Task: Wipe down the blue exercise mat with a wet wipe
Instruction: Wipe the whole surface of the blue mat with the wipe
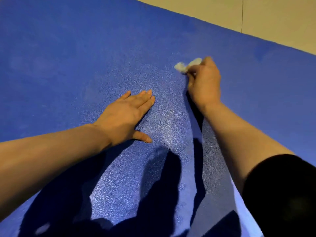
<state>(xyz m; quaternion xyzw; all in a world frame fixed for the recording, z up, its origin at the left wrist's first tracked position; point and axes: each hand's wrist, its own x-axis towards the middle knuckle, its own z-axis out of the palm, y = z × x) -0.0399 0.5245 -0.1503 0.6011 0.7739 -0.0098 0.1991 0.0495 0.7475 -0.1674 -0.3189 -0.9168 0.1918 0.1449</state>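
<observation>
Blue exercise mat (85,57) fills the floor — wiping is under way. Right hand (204,81) grips the balled wet wipe (183,65), pressed to the mat's far side; left hand (124,113) lies flat, fingers straight, bracing. Next likely: sweep onto unwiped foam — steady pressure.

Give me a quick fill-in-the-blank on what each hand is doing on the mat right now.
1. The wet wipe is gripped by the ____ hand.
2. The left hand lies ____ on the blue mat, fingers straight.
3. Past the mat's far edge lies a ____ floor.

Missing words: right; flat; beige
</observation>
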